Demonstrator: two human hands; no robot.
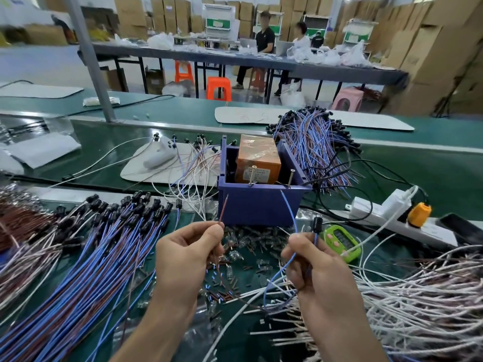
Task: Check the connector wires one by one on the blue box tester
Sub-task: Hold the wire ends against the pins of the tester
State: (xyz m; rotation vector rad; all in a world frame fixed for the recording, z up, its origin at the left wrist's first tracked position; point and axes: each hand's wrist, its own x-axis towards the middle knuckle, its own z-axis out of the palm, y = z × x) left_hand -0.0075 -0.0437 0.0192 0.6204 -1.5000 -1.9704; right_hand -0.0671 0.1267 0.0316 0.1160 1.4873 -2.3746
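Observation:
The blue box tester (258,202) stands mid-bench, with an orange block (257,163) inside and two upright screws (290,176) on its front rim. In front of it my left hand (187,259) pinches the thin brown wire (223,209), whose tip points up toward the box. My right hand (312,267) pinches the blue wire (291,210), which arcs up to the box front. The same hand holds the wire's black connector (317,222) upright.
Blue and brown connector wires (86,257) lie spread at the left, another bundle (316,145) lies behind the box, and white wires (418,296) are heaped at the right. A green counter (339,240), a white power strip (392,212) and cut wire bits (235,267) lie nearby. People sit at a far table.

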